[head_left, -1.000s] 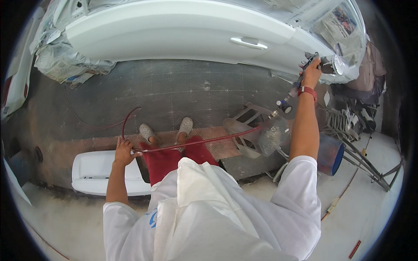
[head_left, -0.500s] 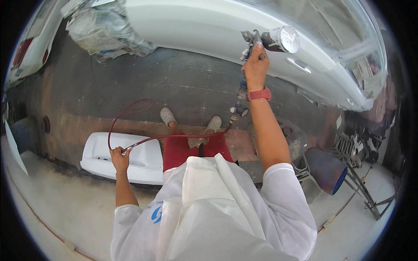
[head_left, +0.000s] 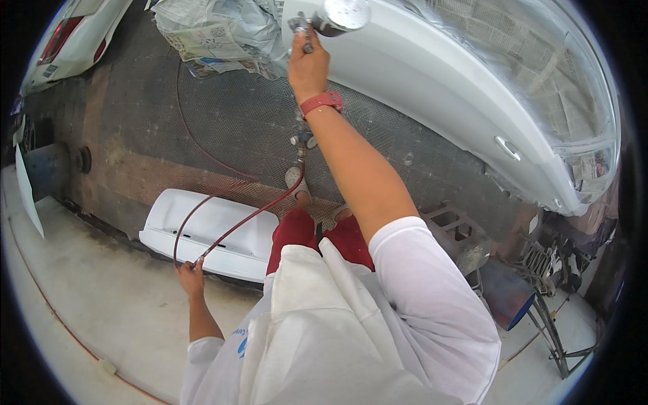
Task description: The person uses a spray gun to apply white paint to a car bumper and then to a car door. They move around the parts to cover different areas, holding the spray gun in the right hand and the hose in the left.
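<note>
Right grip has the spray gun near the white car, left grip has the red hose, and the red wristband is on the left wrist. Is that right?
Not quite: the head view shows the red wristband on the right wrist. The rest stands: right grip has the spray gun near the white car, left grip has the red hose.

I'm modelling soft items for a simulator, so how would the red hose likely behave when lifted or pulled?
The red hose is probably bendable, since it turns sharply at the left hand. It seems springy, as its raised stretches hold smooth curves. It may drag when pulled, because what looks like more of it lies on the dark floor.
</note>
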The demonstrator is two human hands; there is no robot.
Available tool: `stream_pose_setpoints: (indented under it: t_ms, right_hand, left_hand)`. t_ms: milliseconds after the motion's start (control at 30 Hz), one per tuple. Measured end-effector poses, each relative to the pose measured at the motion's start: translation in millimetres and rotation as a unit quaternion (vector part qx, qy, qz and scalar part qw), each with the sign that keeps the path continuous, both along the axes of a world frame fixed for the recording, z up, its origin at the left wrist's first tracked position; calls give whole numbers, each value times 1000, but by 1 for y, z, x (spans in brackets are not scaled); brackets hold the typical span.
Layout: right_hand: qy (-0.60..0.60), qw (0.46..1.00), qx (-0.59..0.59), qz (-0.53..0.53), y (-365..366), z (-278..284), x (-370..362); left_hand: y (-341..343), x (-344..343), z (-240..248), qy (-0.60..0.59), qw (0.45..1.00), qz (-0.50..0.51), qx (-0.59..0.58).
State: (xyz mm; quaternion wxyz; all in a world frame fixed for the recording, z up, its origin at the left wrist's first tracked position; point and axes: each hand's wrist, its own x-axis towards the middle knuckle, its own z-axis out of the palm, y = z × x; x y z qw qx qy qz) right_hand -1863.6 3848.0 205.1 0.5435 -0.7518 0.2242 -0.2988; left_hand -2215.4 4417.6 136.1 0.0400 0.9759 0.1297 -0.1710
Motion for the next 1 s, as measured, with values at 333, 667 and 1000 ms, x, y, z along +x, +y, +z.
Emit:
stream_pose_setpoints:
  t_ms: [333, 667, 1000]
  right_hand:
    - [131, 990, 53, -11, -96, -12, -103]
    - [101, 955, 34, -276, -290, -4, -339]
    - [46, 923, 33, -381, -465, 12, -482]
  left_hand:
    - [-69, 38, -26, 68, 988, -129, -57]
    - [-250, 88, -52, 51, 908, -396, -124]
    - [-389, 39, -31, 69, 880, -456, -115]
